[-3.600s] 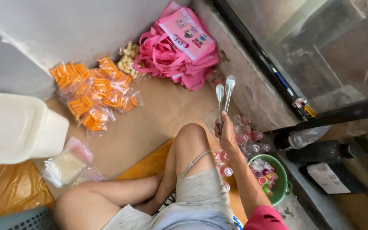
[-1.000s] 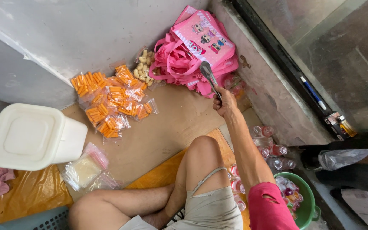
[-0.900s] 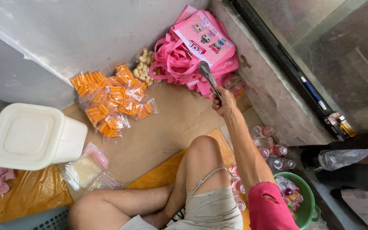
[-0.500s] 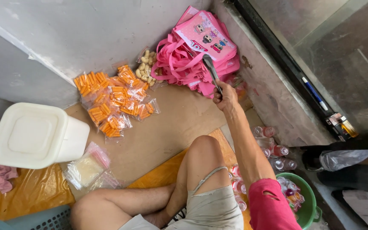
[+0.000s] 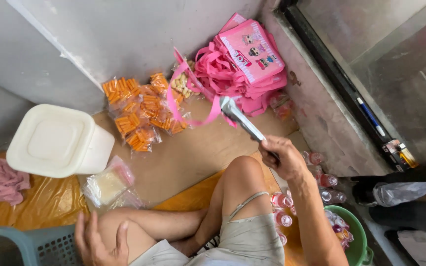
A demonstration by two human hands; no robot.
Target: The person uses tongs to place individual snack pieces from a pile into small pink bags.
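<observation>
Head view, looking down at a seated person on the floor [image 5: 198, 157].

Metal tongs [image 5: 242, 124] are gripped at the handle end by the right hand [image 5: 284, 156], fist clenched round them, arm stretched forward over the raised knee. A pink strap [image 5: 193, 106] is caught at the tong tips and lifted clear of the floor; it is seen to run back up toward the pile of pink bags [image 5: 245, 69], stacked against the wall in the far corner. Top bag is printed with cartoon figures.

Left hand [image 5: 99, 241] is laid on the left thigh, fingers spread and relaxed, nothing held.

Packets of orange snack sticks [image 5: 139, 111] are heaped on the floor just left of the strap, with a clear packet of pale nuts [image 5: 182, 84] between them and the bags. A white square lidded tub [image 5: 57, 140] is set further left, near the wall. A clear packet of pale contents [image 5: 109, 182] is lying beside the tub, partly on an orange plastic sheet [image 5: 40, 207]. A pink cloth [image 5: 1, 180] is seen at the left edge, a grey-blue basket [image 5: 30, 246] at the bottom left.

Small bottles with pink caps [image 5: 321, 184] are scattered right of the knee; a green bucket [image 5: 358, 246] is placed just beyond them.
</observation>
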